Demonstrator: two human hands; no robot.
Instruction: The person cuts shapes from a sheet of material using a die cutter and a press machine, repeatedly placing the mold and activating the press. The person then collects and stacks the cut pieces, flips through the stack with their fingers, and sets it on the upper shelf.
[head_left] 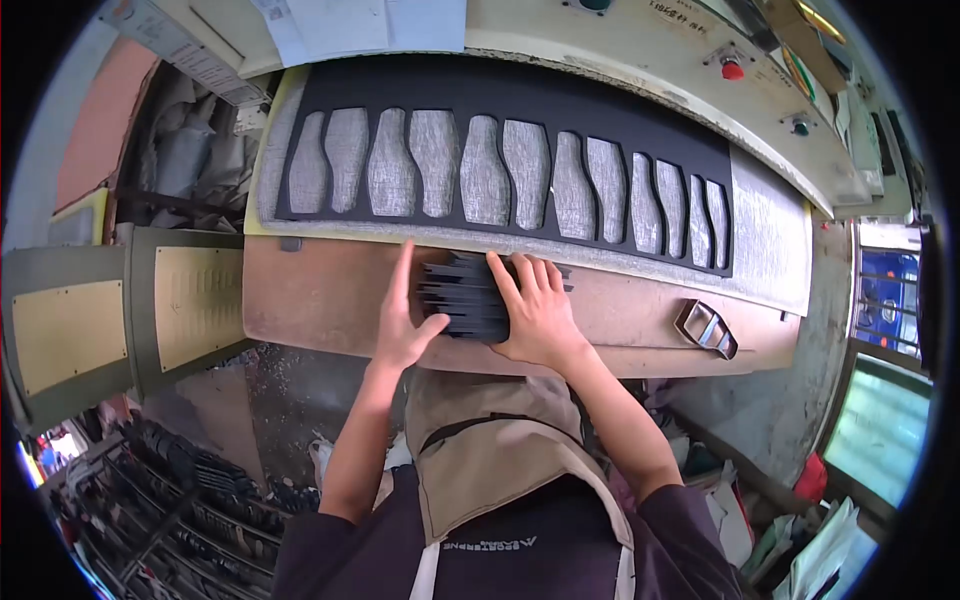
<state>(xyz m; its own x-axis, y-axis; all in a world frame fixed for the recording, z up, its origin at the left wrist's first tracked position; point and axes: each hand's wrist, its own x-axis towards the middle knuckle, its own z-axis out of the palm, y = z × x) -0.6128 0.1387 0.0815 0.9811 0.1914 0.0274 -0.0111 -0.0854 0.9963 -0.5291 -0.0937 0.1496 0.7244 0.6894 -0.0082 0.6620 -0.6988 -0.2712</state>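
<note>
A stack of dark foam strips (465, 290) lies on the brown board in front of me, its left ends uneven. My right hand (540, 310) is closed over the right part of this stack, fingers bent across it. My left hand (405, 325) stands at the stack's left end, its fingers stretched and thumb spread apart. The left thumb tip is close to the strips; whether it touches them I cannot tell. Beyond both hands lies a black foam sheet (520, 90) with a row of curved cut-outs, on a grey scuffed pad (770, 225).
A metal cutting die (707, 328) rests on the brown board (320, 290) to the right. Behind the sheet runs a machine beam with a red button (732, 70). Green-grey metal panels (190, 305) stand at left, and a rack of dark tools (170, 490) is at lower left.
</note>
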